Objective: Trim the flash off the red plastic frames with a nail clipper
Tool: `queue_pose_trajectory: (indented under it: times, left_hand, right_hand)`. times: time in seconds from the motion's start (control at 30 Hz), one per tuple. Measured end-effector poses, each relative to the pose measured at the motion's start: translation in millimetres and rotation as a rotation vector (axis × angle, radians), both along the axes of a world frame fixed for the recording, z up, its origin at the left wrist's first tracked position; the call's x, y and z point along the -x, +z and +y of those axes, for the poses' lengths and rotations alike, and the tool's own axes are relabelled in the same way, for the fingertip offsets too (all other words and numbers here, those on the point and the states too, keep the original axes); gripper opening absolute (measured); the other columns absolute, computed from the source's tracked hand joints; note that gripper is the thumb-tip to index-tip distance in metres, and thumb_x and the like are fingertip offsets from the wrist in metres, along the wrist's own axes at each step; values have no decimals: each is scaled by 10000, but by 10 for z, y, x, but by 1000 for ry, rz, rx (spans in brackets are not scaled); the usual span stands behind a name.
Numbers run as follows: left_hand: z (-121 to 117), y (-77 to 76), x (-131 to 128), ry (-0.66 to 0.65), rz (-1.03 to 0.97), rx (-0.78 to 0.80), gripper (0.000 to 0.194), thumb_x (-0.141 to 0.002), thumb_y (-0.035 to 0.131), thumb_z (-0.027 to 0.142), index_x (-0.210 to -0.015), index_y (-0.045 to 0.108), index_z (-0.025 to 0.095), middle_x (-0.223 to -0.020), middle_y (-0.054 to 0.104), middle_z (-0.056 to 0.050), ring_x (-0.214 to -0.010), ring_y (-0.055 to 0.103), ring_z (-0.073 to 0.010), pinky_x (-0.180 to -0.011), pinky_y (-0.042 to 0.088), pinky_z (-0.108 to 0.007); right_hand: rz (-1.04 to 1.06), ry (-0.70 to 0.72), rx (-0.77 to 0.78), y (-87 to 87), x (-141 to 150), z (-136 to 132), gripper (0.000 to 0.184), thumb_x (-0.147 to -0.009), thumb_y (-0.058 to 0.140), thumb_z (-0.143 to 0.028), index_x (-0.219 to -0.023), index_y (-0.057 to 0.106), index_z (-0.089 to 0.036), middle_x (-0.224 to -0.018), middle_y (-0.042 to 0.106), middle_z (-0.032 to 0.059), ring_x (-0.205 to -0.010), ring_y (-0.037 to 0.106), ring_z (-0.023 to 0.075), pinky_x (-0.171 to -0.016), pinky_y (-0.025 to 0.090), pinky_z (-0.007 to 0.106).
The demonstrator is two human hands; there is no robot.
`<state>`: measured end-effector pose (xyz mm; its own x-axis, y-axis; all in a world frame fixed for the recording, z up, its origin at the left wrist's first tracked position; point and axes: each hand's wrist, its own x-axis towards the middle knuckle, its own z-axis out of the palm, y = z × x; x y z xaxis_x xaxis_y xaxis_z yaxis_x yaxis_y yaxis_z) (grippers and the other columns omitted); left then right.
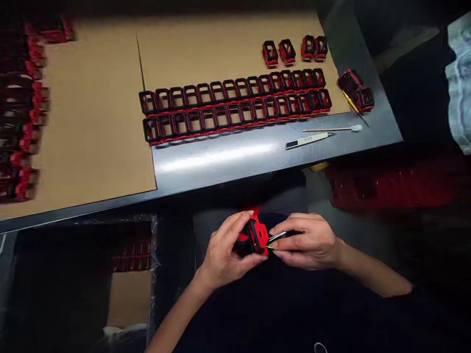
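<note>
My left hand (230,247) grips a red-and-black plastic frame part (262,234), fingers on its upper edge and thumb below. The part is tilted, with a flat red face turned towards the right. My right hand (307,240) pinches a slim, shiny tool (277,237) whose tip is at that red face. The fingers partly cover the tool, so its exact kind is unclear. Both hands are in front of my body, below the table's near edge.
Two rows of similar red-and-black frames (235,113) stand on a cardboard sheet (95,122) over the metal table (221,157). A craft knife (307,140), a cotton swab (331,129) and a yellow-handled tool (351,102) lie at right. More frames (25,132) line the left.
</note>
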<state>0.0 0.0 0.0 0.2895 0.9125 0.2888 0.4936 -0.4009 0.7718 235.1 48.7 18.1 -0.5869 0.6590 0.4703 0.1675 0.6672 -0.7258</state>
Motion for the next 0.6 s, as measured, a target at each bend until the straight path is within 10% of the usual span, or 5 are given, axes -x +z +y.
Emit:
queue_pose_trajectory:
  times: [0.6]
  left_hand:
    - [13, 62, 16, -16, 117, -23, 793, -873, 708, 545, -1529, 411, 213, -1202, 665, -174, -1046, 709, -262, -810, 650, -350]
  right_hand:
    - [-134, 161, -1, 124, -59, 46, 135, -993, 621, -219, -978, 733, -145, -1017, 740, 58, -830, 675, 155, -726, 584, 266]
